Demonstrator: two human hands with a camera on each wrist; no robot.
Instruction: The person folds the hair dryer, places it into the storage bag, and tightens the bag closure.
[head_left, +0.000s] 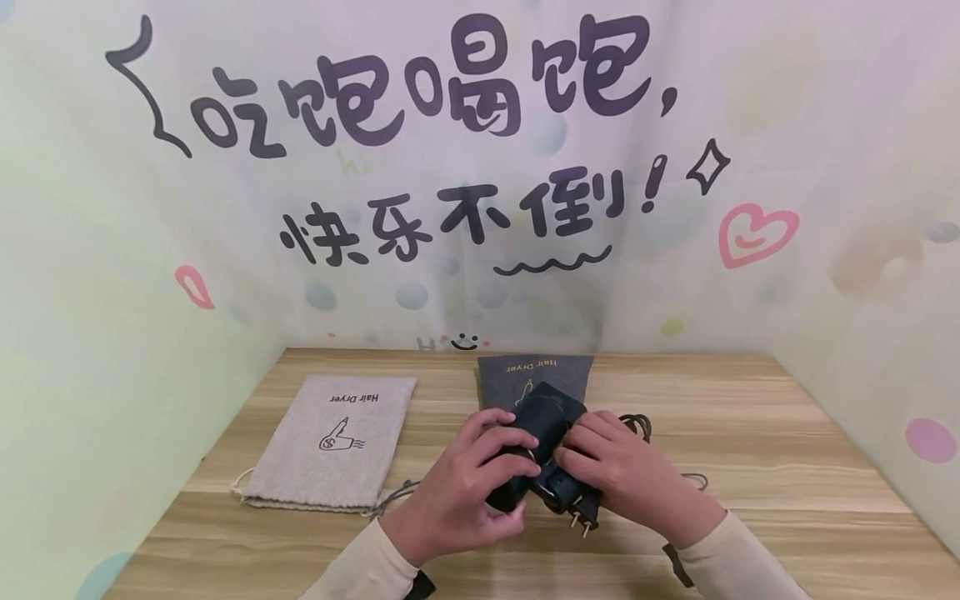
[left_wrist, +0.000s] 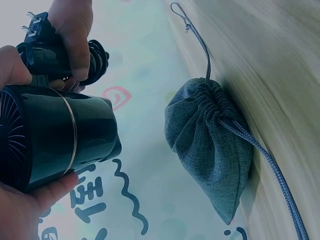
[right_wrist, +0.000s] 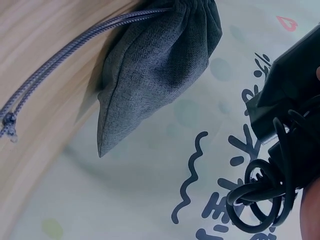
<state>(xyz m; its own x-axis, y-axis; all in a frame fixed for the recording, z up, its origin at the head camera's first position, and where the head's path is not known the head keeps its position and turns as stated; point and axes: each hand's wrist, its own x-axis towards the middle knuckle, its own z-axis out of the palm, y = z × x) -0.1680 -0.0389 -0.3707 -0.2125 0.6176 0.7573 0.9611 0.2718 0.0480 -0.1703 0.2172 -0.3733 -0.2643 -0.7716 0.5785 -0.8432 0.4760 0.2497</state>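
Nearby, a pale pouch; the dryer partly hides a dark pouch.

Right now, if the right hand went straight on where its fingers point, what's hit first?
Likely the hair dryer barrel, gripped by the left hand; any gap to the right hand is hard to judge.

Both my forearms, in long cream sleeves, angle inward from the bottom of the head view, so my hands come close together. My bare left hand grips with its fingers slightly spread and bent in a wide curve, the thumb opposing them from below. My bare right hand is turned with its back up, its fingers curled down more closely in a grip, its thumb hidden in the head view.
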